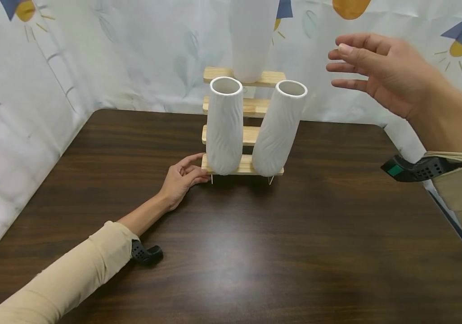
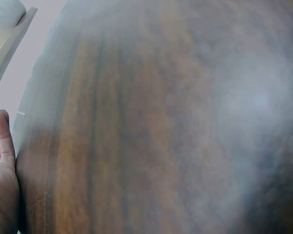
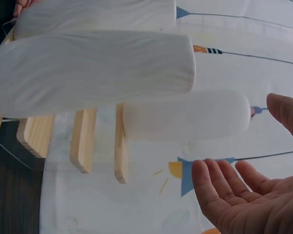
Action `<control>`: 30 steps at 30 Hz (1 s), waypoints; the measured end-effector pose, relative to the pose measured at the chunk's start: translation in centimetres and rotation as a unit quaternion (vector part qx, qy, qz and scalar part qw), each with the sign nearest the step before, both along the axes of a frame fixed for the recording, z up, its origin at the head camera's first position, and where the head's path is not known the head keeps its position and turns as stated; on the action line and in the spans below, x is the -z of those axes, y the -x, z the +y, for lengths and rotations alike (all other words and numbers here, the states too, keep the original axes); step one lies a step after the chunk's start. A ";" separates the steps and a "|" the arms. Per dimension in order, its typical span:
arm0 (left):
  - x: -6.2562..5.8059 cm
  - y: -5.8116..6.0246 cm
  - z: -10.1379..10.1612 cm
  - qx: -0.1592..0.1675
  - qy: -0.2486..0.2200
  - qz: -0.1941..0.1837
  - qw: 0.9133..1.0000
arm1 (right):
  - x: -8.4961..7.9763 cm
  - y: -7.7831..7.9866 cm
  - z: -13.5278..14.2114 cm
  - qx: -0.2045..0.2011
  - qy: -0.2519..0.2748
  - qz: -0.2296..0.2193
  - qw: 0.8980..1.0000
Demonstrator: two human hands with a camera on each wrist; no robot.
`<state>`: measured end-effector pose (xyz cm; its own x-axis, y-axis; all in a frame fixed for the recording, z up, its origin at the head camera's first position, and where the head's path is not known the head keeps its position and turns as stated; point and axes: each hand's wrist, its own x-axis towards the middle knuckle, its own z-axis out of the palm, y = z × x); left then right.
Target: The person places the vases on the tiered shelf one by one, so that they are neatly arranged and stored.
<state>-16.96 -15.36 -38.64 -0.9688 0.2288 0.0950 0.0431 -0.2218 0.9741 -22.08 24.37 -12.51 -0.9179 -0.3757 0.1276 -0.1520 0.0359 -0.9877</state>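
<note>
A tiered wooden rack (image 1: pixel 251 105) with thin wire legs stands toward the back of the table. My left hand (image 1: pixel 180 182) is at the left end of its lowest slat, fingers and thumb gripping that end. Two white ridged vases (image 1: pixel 224 128) (image 1: pixel 280 128) stand on the lowest slat; the left one is near upright and the right one leans outward to the right. A tall smooth white vase (image 1: pixel 251 38) stands on the top slat, its upper end out of the head view. My right hand (image 1: pixel 384 72) hangs in the air to the right, fingers loosely spread, holding nothing.
The dark wood-grain table (image 1: pixel 231 252) spreads in front of the rack. A white patterned curtain (image 1: pixel 150 54) hangs right behind the table and along its left side. Both wrists wear black bands (image 1: pixel 421 168).
</note>
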 end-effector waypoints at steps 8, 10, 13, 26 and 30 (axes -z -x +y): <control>0.2 -0.2 -0.4 -0.014 0.006 -0.010 1.000 | 2.1 -2.9 -0.5 0.010 0.010 0.020 1.000; 0.1 -0.4 -0.5 -0.018 0.008 -0.014 1.000 | 2.8 -3.8 -0.7 0.017 0.000 0.030 0.999; -0.1 -0.7 -0.8 -0.020 0.013 -0.024 0.999 | 3.8 -5.2 -1.2 0.027 -0.016 0.041 0.999; -1.8 -1.4 -1.7 0.001 0.077 -0.048 0.996 | 8.2 -9.6 -1.4 0.079 -0.206 0.146 0.964; -2.3 -1.7 -2.2 0.007 0.163 -0.024 0.986 | 10.0 -10.3 -1.4 0.098 -0.233 0.169 0.953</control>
